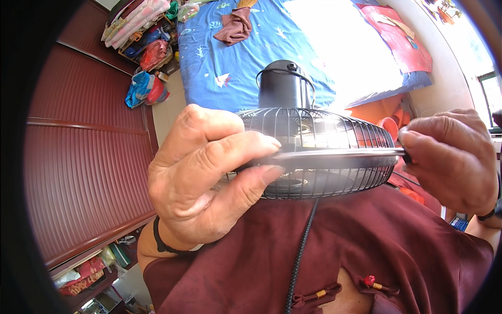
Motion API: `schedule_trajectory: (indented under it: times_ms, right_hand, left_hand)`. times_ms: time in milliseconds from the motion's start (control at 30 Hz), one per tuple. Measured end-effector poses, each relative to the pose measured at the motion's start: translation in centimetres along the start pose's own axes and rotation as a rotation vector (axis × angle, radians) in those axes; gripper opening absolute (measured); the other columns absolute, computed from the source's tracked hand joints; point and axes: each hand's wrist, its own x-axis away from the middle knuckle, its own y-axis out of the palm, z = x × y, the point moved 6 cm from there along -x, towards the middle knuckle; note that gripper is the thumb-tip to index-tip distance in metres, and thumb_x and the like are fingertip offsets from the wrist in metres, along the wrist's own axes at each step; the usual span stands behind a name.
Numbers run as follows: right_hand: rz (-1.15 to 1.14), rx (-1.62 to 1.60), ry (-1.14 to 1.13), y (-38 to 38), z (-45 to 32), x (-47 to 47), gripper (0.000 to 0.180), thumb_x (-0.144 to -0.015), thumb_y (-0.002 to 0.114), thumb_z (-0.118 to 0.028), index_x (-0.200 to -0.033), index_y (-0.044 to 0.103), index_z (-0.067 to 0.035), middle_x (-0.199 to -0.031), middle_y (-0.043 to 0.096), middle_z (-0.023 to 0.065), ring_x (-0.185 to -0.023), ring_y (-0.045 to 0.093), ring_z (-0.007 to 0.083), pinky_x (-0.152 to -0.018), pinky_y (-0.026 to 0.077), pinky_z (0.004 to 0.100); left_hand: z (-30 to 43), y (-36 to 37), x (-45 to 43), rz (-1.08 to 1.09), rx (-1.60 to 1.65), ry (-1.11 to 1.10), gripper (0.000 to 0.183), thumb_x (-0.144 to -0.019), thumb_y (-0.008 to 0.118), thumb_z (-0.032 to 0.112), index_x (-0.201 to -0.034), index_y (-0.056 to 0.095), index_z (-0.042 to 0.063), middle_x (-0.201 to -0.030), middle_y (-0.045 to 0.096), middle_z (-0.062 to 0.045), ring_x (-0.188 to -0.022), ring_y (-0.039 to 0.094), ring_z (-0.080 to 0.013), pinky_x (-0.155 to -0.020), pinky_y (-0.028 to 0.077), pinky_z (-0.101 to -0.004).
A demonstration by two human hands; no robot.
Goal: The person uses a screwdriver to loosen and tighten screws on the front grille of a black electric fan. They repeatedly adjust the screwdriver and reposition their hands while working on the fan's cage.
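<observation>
A black electric fan stands upright before me, its wire grille (364, 135) seen from above and its motor housing (279, 88) on the far side. A narrow shiny strip (337, 152) runs along the grille's dark rim, between my two hands. I cannot tell whether it is part of the rim or a separate piece. My left hand (208, 176) pinches the strip's left end between thumb and fingers, where the view is blurred. At the right end, the thumb and fingers of my right hand (451, 157) grip a small black end piece (406, 157).
Behind the fan lies a bed with a blue patterned sheet (204, 74) and a crumpled brown cloth (235, 26). Dark red sliding doors (90, 165) line the left side. Bags (147, 88) sit on the floor. A black braided cord (302, 251) hangs over my dark red clothing.
</observation>
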Motion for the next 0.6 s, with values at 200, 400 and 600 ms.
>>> schedule_trajectory:
  times_ms: [200, 400, 600]
  right_hand:
    - [-0.124, 0.252, -0.096, -0.7, -1.3, 1.4, 0.034, -0.075, 0.077, 0.000, -0.107, 0.069, 0.007, -0.086, 0.064, 0.0115, -0.060, 0.060, 0.0170, -0.048, 0.047, 0.0273]
    - [-0.109, 0.186, 0.014, -2.0, -1.9, 1.9, 0.033, -0.078, 0.075, -0.001, -0.109, 0.068, 0.008, -0.083, 0.063, 0.0105, -0.058, 0.057, 0.0155, -0.047, 0.045, 0.0268]
    - [-0.115, 0.135, 0.093, -1.7, -2.1, 2.3, 0.032, -0.080, 0.074, -0.001, -0.110, 0.068, 0.008, -0.080, 0.062, 0.0094, -0.055, 0.055, 0.0140, -0.046, 0.042, 0.0263]
  left_hand:
    - [-0.2, -0.2, -0.2, 0.003, -0.005, 0.059, 0.031, -0.079, 0.085, 0.019, -0.101, 0.074, 0.000, -0.098, 0.066, -0.009, -0.086, 0.057, -0.0215, -0.075, 0.044, -0.0345]
    - [-0.8, -0.6, -0.1, 0.000, 0.037, 0.064, 0.032, -0.078, 0.086, 0.018, -0.103, 0.073, 0.002, -0.099, 0.065, -0.009, -0.086, 0.057, -0.0201, -0.073, 0.044, -0.0332]
    - [-0.9, -0.8, -0.1, -0.019, 0.042, 0.036, 0.039, -0.076, 0.088, 0.023, -0.105, 0.071, 0.002, -0.100, 0.064, -0.009, -0.087, 0.057, -0.0201, -0.076, 0.044, -0.0344]
